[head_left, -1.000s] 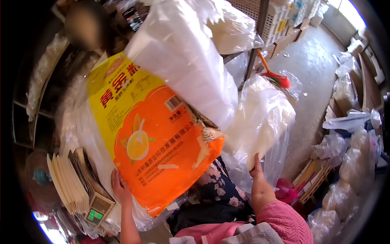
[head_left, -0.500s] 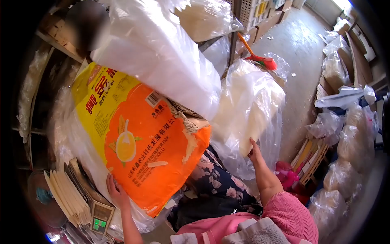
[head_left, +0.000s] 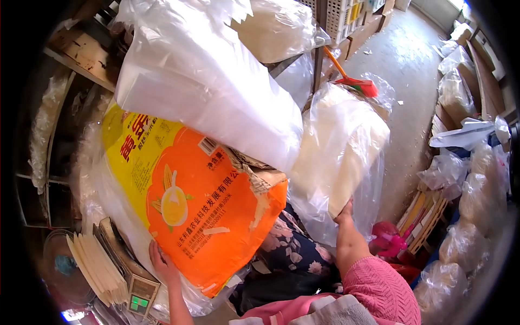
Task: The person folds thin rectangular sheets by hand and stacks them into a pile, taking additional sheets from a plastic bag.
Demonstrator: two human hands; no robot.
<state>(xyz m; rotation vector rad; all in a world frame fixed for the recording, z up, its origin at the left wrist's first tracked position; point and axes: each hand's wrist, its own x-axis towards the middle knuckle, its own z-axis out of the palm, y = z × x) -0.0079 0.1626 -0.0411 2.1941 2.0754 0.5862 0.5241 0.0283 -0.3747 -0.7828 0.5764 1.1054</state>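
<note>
My left hand (head_left: 163, 262) lies with its fingers stretched out against the lower left edge of a large yellow and orange printed paper sack (head_left: 216, 238). The sack rests flat over clear plastic wrapping and has a torn brown corner. To the right, my right hand (head_left: 344, 211) is closed on the near corner of a thin cream sheet (head_left: 352, 181). That sheet lies in or on an open clear plastic bag (head_left: 374, 179) with more cream sheets; I cannot tell which. A white plastic bundle (head_left: 216, 92) covers the sack's far part.
At lower left, cream sheets (head_left: 95, 268) stand on edge beside a scale with a green display (head_left: 139, 304). An orange-handled broom (head_left: 357, 84) lies beyond the bag. Several filled clear bags (head_left: 460, 235) line the right side. A pink plastic item (head_left: 387, 238) sits lower right.
The right hand has pulled the cream sheet's corner toward me, and the sheet looks more folded. The white bundle reaches further over the sack. The left hand stays at the sack's edge.
</note>
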